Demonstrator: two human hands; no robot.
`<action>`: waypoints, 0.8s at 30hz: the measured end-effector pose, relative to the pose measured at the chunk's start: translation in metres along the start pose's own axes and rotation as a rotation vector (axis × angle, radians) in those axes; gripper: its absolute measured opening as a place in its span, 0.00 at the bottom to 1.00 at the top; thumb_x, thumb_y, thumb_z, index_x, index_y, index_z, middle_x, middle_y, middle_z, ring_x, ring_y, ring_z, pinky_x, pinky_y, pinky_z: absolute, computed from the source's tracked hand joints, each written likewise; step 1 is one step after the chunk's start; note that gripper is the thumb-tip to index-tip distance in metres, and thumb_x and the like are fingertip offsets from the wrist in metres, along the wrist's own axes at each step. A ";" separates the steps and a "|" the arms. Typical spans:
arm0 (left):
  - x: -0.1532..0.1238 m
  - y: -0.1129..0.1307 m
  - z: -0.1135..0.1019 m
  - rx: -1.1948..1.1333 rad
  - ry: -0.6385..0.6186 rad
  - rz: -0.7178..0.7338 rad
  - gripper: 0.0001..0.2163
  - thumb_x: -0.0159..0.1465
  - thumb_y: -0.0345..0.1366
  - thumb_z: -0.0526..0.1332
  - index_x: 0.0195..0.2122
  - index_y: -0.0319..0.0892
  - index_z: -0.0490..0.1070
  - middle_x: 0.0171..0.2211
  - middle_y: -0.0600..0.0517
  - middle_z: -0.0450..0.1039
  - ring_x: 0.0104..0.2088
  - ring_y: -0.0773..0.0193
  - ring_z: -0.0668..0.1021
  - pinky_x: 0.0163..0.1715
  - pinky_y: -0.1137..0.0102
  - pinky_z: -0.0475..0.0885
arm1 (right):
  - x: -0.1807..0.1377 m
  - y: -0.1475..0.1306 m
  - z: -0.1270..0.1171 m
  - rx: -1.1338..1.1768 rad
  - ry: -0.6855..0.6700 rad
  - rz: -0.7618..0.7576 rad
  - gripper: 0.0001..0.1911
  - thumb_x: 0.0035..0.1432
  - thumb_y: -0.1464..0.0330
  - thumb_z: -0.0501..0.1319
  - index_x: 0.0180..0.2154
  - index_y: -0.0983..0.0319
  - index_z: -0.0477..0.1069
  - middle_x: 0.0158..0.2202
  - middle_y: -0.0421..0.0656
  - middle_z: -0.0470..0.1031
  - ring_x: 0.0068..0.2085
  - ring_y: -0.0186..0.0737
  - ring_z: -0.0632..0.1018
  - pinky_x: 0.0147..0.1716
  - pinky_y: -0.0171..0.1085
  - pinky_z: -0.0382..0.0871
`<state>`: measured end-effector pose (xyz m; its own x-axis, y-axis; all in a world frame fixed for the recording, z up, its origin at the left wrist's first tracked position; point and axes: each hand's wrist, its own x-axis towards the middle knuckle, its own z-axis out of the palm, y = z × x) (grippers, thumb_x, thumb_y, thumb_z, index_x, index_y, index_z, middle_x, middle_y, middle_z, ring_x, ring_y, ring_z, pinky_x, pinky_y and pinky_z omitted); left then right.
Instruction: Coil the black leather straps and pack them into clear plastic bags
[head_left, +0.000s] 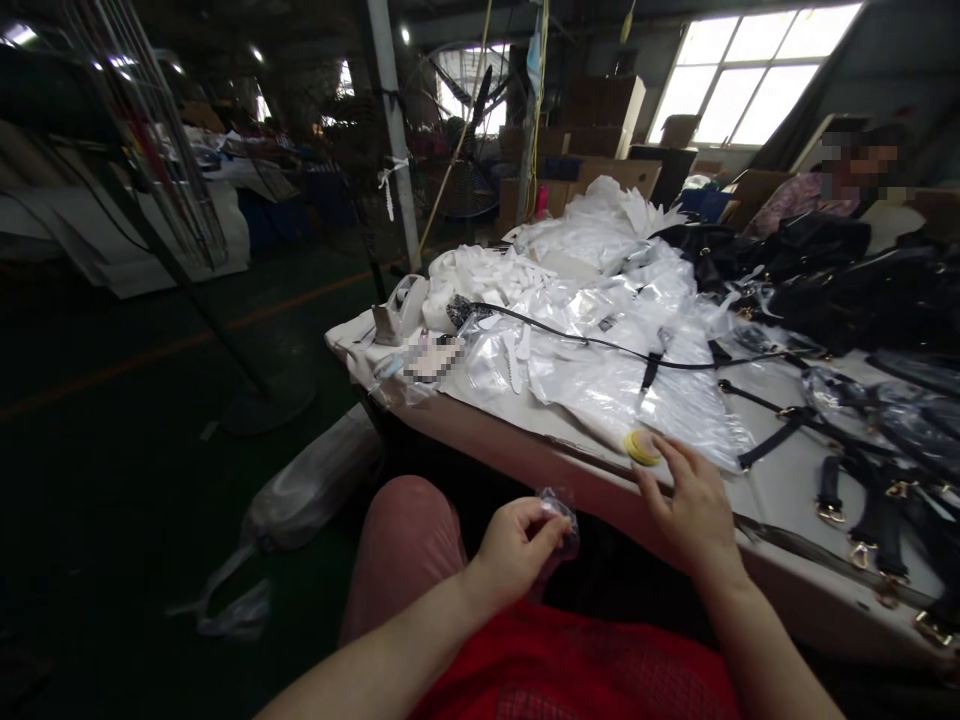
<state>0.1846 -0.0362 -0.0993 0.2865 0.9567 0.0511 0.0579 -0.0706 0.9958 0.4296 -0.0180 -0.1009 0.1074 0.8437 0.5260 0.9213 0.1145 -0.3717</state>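
Observation:
My left hand (pixel 517 548) is above my lap, its thumb and fingers pinched on a small crumpled piece of clear plastic wrap (pixel 567 528). Near the front edge of the table (pixel 600 475), my right hand (pixel 694 505) has its thumb and forefinger at a small roll of yellow tape (pixel 641 448). The roll appears to be held lightly between them; its far side and core are partly out of sight. Just behind the roll lies a stack of clear plastic bags (pixel 667 410), with a thin black strap (pixel 600 345) across it.
Black straps with buckles (pixel 870 510) and black bags (pixel 862 275) cover the table's right side. A tape dispenser (pixel 397 318) stands at the left corner. One co-worker (pixel 806 200) is at the back right. A plastic-wrapped bundle (pixel 315 485) lies on the floor.

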 end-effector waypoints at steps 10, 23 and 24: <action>-0.007 -0.005 -0.004 0.122 -0.141 0.008 0.11 0.62 0.39 0.62 0.28 0.38 0.78 0.26 0.50 0.75 0.28 0.66 0.74 0.29 0.74 0.69 | 0.006 -0.017 -0.002 0.265 -0.152 0.079 0.23 0.62 0.55 0.56 0.52 0.61 0.74 0.53 0.55 0.75 0.56 0.60 0.72 0.56 0.56 0.64; -0.005 -0.003 -0.009 0.050 -0.264 -0.023 0.09 0.60 0.37 0.63 0.28 0.37 0.79 0.26 0.50 0.75 0.27 0.67 0.75 0.28 0.74 0.68 | -0.041 -0.059 -0.006 0.865 -0.565 0.378 0.15 0.51 0.54 0.68 0.25 0.59 0.78 0.23 0.42 0.76 0.27 0.41 0.75 0.29 0.37 0.71; -0.006 -0.003 -0.008 0.051 -0.252 -0.045 0.09 0.60 0.37 0.64 0.28 0.37 0.79 0.25 0.50 0.75 0.26 0.67 0.74 0.27 0.74 0.68 | -0.041 -0.058 -0.004 0.873 -0.564 0.373 0.15 0.52 0.55 0.68 0.24 0.59 0.77 0.23 0.42 0.76 0.27 0.41 0.75 0.28 0.36 0.71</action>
<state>0.1750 -0.0391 -0.1018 0.5110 0.8593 -0.0201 0.1221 -0.0494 0.9913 0.3729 -0.0617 -0.0975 -0.0669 0.9951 -0.0731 0.2624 -0.0531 -0.9635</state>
